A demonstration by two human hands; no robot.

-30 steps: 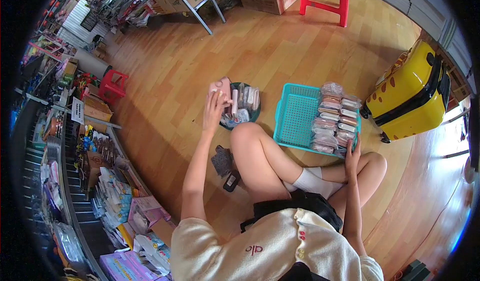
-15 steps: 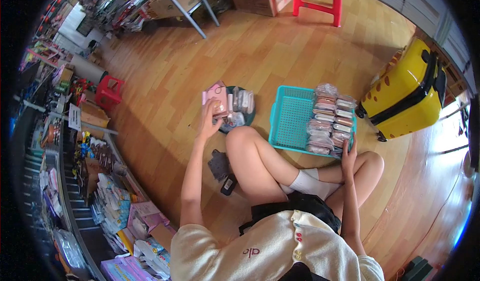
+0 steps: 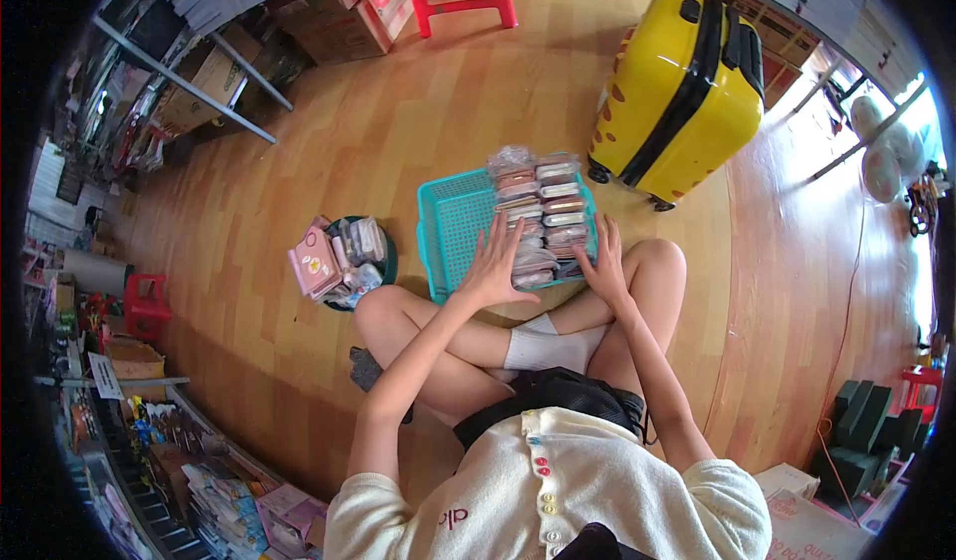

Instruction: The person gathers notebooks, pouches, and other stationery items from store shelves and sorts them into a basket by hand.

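Observation:
Two rows of plastic-wrapped packets (image 3: 565,205) fill the right part of a teal basket (image 3: 430,246) on the floor. My left hand (image 3: 491,266) is spread over the near end of the left row, fingers apart. At the right row's near end, my right hand (image 3: 605,261) rests with fingers apart beside the packets. Left of the basket is a dark green round container (image 3: 390,261) with more wrapped packets (image 3: 368,239). Pink packages (image 3: 315,261) lie at its left side, touched by neither hand.
A yellow suitcase (image 3: 669,82) stands behind the basket to the right. A red stool (image 3: 463,4) and cardboard boxes (image 3: 334,27) are at the back. Loaded shelves (image 3: 214,480) line the left side. A grey cloth (image 3: 364,369) lies beside my left knee.
My left hand has left the pink packages and moved right to the packets in the basket. My right hand stays by the right row. The view has turned to the right.

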